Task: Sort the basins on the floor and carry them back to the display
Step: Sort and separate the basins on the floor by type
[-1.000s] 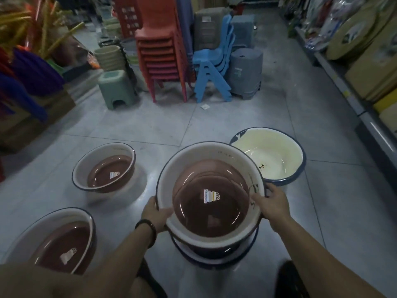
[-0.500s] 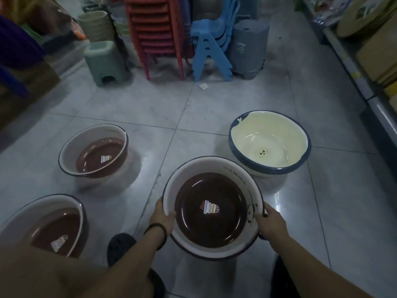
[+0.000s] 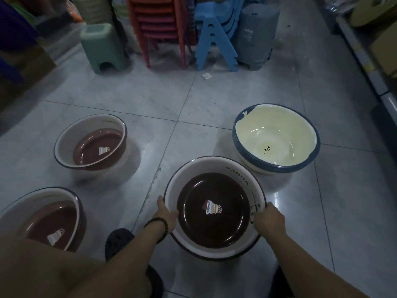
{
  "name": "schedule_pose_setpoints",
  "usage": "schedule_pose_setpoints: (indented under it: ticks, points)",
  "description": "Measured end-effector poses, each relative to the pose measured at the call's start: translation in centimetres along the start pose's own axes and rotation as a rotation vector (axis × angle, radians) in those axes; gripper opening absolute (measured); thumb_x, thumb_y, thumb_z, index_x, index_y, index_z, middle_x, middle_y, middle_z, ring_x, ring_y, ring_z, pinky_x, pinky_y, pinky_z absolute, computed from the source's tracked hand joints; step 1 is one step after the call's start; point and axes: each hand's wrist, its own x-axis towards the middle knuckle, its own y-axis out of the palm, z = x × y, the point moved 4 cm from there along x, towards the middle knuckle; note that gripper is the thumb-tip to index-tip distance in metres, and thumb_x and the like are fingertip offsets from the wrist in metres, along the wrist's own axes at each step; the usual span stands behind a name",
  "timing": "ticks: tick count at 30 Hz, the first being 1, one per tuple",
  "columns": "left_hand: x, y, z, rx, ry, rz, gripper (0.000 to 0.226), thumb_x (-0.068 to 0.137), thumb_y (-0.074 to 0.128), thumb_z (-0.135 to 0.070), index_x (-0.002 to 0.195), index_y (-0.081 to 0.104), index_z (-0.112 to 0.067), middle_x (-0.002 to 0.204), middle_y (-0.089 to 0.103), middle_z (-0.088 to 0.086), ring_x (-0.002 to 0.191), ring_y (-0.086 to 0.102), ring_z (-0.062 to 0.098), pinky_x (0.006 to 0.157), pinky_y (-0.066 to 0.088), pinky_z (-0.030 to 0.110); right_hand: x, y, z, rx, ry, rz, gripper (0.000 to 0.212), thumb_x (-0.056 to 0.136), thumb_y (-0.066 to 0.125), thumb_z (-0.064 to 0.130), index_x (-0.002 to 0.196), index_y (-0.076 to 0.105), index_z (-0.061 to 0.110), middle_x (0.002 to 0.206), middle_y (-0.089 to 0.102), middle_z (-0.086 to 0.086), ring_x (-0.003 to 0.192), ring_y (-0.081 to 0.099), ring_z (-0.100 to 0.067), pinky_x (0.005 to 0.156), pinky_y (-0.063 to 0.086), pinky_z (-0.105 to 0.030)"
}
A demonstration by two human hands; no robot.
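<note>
A white basin with a brown bottom and a "Bamboo" sticker point(image 3: 214, 208) sits low at the floor in front of me. My left hand point(image 3: 166, 212) grips its left rim and my right hand point(image 3: 268, 220) grips its right rim. A cream basin with a blue rim point(image 3: 276, 139) stands on the tiles just beyond it to the right. Two more white-and-brown basins rest on the floor to the left, one further away point(image 3: 91, 141) and one close at the left edge point(image 3: 46, 218), partly hidden by my arm.
Stacked red chairs point(image 3: 158, 24), blue chairs point(image 3: 217, 37), a grey stool stack point(image 3: 254, 33) and a green stool point(image 3: 102, 47) stand at the far end of the aisle. A shelf edge point(image 3: 365, 61) runs along the right. My dark shoe point(image 3: 117, 241) is beside the held basin.
The basin between my hands has gone down from above another basin to floor level. The view has tipped downward and the chairs have slid toward the top.
</note>
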Motion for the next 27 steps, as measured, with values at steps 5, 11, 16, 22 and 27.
schedule_pose_setpoints:
  ticks: [5, 11, 16, 22, 27]
  points:
    - [-1.1, -5.8, -3.3, 0.455, -0.055, 0.205, 0.086, 0.095, 0.050, -0.062, 0.161, 0.012, -0.021, 0.159, 0.034, 0.013, 0.125, 0.057, 0.035, 0.100, 0.053, 0.053, -2.0, 0.5, 8.4, -0.179, -0.244, -0.139, 0.048, 0.087, 0.066, 0.035, 0.129, 0.061, 0.011, 0.125, 0.064, -0.017, 0.118, 0.060, -0.038, 0.098, 0.054, -0.048]
    - [-6.0, -23.5, -6.5, 0.775, 0.057, 0.037, 0.065, 0.093, 0.064, -0.051, 0.150, 0.045, -0.026, 0.135, 0.052, 0.002, 0.121, 0.061, 0.027, 0.097, 0.054, 0.042, -8.6, 7.7, 19.9, 0.366, -0.313, 0.340, 0.014, 0.086, 0.063, 0.023, 0.080, 0.069, 0.012, 0.080, 0.073, -0.006, 0.068, 0.068, -0.025, 0.061, 0.054, -0.034]
    - [-9.2, -34.8, 0.0, 0.376, 0.174, -0.265, 0.029, 0.092, 0.069, -0.036, 0.119, 0.064, -0.026, 0.109, 0.069, 0.006, 0.095, 0.074, 0.028, 0.079, 0.062, 0.047, -16.2, 16.4, 25.2, 0.420, -0.254, 0.733, 0.008, 0.096, 0.063, 0.016, 0.094, 0.068, 0.010, 0.087, 0.068, -0.010, 0.072, 0.064, -0.027, 0.062, 0.048, -0.032]
    - [-5.3, -33.0, 18.0, 0.386, -0.051, -0.393, 0.026, 0.088, 0.070, -0.035, 0.112, 0.066, -0.027, 0.131, 0.063, 0.004, 0.122, 0.057, 0.026, 0.104, 0.042, 0.031, -22.5, 25.2, 27.7, 0.345, -0.203, 0.856, 0.010, 0.099, 0.062, 0.021, 0.100, 0.066, 0.012, 0.098, 0.075, -0.012, 0.089, 0.077, -0.034, 0.073, 0.059, -0.039]
    - [1.6, -27.5, 27.9, 0.428, -0.210, -0.322, 0.058, 0.084, 0.068, -0.042, 0.134, 0.053, -0.018, 0.136, 0.060, 0.010, 0.123, 0.058, 0.030, 0.109, 0.042, 0.041, -24.0, 29.2, 27.1, 0.252, -0.206, 0.889, 0.015, 0.101, 0.060, 0.015, 0.089, 0.066, 0.008, 0.089, 0.071, -0.017, 0.071, 0.067, -0.030, 0.068, 0.049, -0.039]
